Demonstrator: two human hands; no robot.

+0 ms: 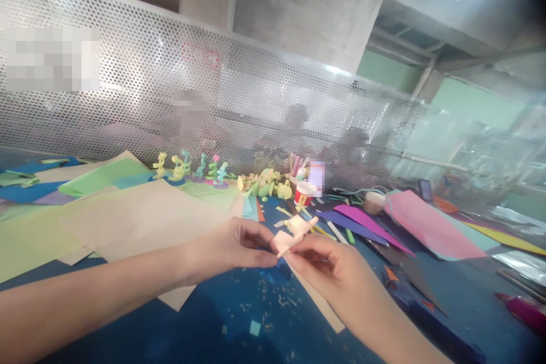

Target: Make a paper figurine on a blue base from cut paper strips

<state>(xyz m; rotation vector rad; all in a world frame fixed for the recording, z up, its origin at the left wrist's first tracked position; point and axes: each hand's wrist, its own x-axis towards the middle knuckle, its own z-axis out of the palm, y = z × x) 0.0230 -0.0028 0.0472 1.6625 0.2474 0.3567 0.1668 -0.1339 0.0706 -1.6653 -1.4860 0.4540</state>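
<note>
Between both hands, over the blue table [239,318], a small pale peach paper piece [294,234] is held up, folded or made of joined strips. My left hand [245,244] pinches its left end between thumb and fingers. From the right, my right hand [326,261] grips its lower side with closed fingertips. Below the right hand lies a long cream paper strip [318,298]. Tiny paper scraps and a light blue square [255,327] are scattered on the table below the hands.
Large cream sheets [145,216] cover the left side. Small paper figures [200,166] stand behind them. A red and white cup [303,193] stands behind the hands; pink sheets [430,224] lie right. A perforated metal screen [256,85] borders the back.
</note>
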